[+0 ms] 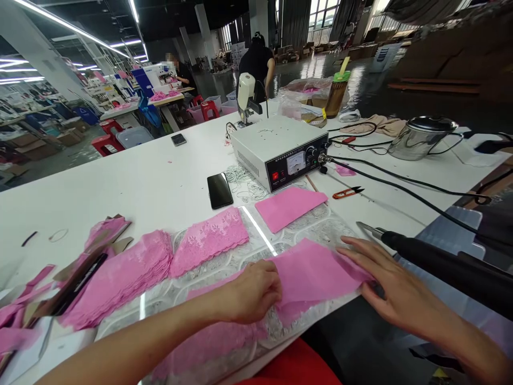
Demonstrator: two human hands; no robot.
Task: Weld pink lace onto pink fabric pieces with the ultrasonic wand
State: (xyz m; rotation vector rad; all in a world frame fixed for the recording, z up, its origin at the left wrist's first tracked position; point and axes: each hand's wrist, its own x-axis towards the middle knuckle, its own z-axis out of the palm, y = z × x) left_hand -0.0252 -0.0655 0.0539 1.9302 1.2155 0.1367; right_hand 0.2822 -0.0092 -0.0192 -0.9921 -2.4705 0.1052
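Note:
My left hand (pixel 256 291) is closed in a pinch on the left edge of a sheer pink fabric piece (pixel 316 272). My right hand (pixel 395 280) lies at the piece's right corner, fingers stretched out and apart, touching it. Under my left forearm more pink fabric (pixel 212 342) is spread on a clear patterned mat (pixel 204 267), partly hidden. Beyond my hands are a plain pink stack (pixel 290 207) and a pink lace piece (pixel 212 235). A thicker pile of pink lace pieces (pixel 132 272) sits to the left. Right of my right hand is a black handheld tool with a metal tip (pixel 433 262).
A white control box (pixel 280 144) stands behind the mat, its black cables (pixel 409 182) running right. Orange thread snips (pixel 347 193), a phone (pixel 219 191), a glass jug (pixel 420 139) and a brown bottle (pixel 336 96) are on the table. Two people (pixel 256 64) are farther back.

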